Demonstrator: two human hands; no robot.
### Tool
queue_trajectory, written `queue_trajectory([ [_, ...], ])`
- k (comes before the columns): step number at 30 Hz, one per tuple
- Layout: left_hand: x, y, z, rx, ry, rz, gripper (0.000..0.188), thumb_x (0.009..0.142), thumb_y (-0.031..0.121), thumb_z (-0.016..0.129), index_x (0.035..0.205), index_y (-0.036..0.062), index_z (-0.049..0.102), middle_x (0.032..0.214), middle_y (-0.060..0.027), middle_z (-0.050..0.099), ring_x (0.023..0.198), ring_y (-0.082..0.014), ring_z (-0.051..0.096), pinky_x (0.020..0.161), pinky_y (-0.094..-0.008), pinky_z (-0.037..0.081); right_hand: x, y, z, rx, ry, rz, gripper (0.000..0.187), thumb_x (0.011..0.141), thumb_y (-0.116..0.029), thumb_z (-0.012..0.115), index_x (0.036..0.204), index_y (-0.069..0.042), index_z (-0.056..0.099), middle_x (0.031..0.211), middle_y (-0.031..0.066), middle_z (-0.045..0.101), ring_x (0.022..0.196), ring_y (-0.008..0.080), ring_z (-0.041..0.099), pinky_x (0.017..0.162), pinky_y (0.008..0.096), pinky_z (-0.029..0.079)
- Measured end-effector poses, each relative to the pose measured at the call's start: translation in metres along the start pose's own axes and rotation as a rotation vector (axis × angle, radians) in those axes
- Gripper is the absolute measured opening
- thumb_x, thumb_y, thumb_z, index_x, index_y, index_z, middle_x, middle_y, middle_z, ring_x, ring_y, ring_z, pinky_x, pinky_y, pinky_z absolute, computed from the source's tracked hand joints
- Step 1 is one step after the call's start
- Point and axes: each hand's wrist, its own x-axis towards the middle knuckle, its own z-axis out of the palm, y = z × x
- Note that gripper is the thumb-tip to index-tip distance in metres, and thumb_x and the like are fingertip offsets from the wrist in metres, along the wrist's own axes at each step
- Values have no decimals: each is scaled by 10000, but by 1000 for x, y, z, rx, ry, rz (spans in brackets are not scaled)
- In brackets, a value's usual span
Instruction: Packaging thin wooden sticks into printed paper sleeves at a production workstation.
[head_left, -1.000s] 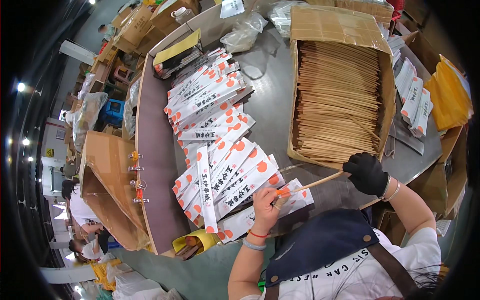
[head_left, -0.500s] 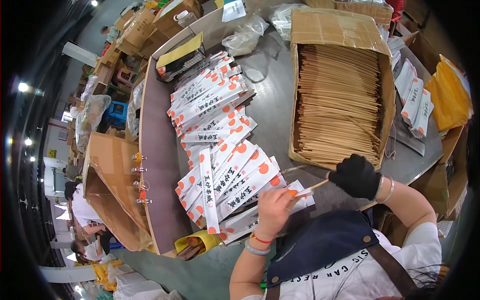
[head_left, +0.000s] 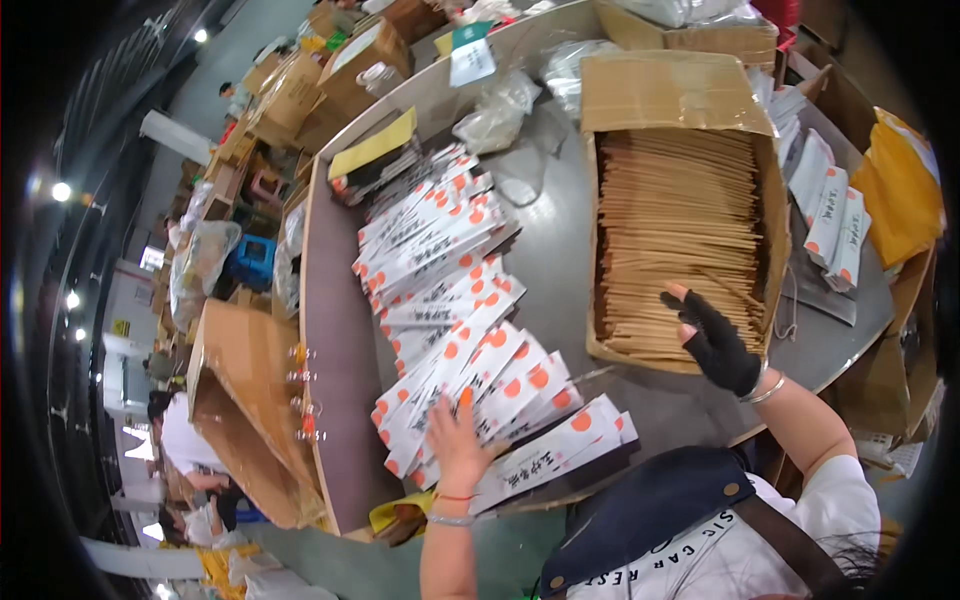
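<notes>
My left hand [head_left: 459,444] is bare, with a red string and a bangle at the wrist. Its fingers are stretched and apart over the near end of a long spread of white paper chopstick sleeves [head_left: 430,235] with orange dots. My right hand [head_left: 716,345] wears a black glove with bare fingertips. Thumb and forefinger are apart at the near right of an open cardboard box [head_left: 680,92], above thin wooden chopsticks [head_left: 675,220] packed in rows. Nothing shows between those fingers. A few sleeves [head_left: 550,455] lie fanned beside my left hand.
The grey table has a raised rim [head_left: 335,330] on the left. A wire basket with a yellow card [head_left: 373,145] and clear plastic bags [head_left: 500,112] sit at the far side. More sleeves [head_left: 838,222] and a yellow bag [head_left: 900,185] lie right. Outside the rim stands an open carton [head_left: 245,365].
My left hand has left the stick and sleeve it held and moved left onto the sleeves. The right hand has moved up over the chopstick box and opened. The view has shifted slightly.
</notes>
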Motion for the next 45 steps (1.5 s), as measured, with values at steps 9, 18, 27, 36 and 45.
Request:
queue_trajectory([
  [9, 46, -38, 21, 164, -229, -24, 1128, 554, 346, 932, 1499, 183, 338, 1568, -204, 198, 1431, -506, 181, 1116, -682, 173, 41, 29, -76, -854, 260, -132, 131, 765, -98, 698, 877, -60, 644, 910, 112, 646, 879, 348, 610, 760, 443, 501],
  [18, 187, -71, 33, 259, -153, 21, 1260, 547, 400, 928, 1558, 166, 214, 1587, -194, 170, 1436, -497, 174, 1099, -688, 225, 90, 47, -65, -1059, 105, -216, 132, 735, -152, 720, 824, -88, 649, 826, 63, 622, 821, 269, 613, 724, 403, 506],
  [27, 302, -90, 49, 338, 62, 24, 1004, 641, 285, 892, 1486, 199, 356, 1565, -144, 252, 1441, -420, 238, 1101, -654, 257, 98, 45, -52, -1344, -91, -263, 148, 689, -168, 644, 800, -77, 607, 800, 69, 563, 818, 258, 562, 726, 387, 472],
  [36, 279, -51, 36, 318, -52, 142, 946, 675, 246, 864, 1490, 244, 386, 1557, -105, 308, 1434, -408, 263, 1120, -625, 241, 90, 7, -51, -1351, 16, -102, 195, 711, -202, 680, 827, -69, 596, 818, 89, 571, 821, 277, 570, 712, 412, 459],
  [45, 141, 44, 2, -187, 25, 446, 531, 745, 227, 808, 1223, 83, 625, 1087, -139, 647, 1013, -346, 592, 883, -431, 472, -159, 36, -99, -967, 494, 343, 72, 837, -78, 575, 900, -55, 549, 846, 163, 566, 836, 392, 573, 702, 461, 469],
])
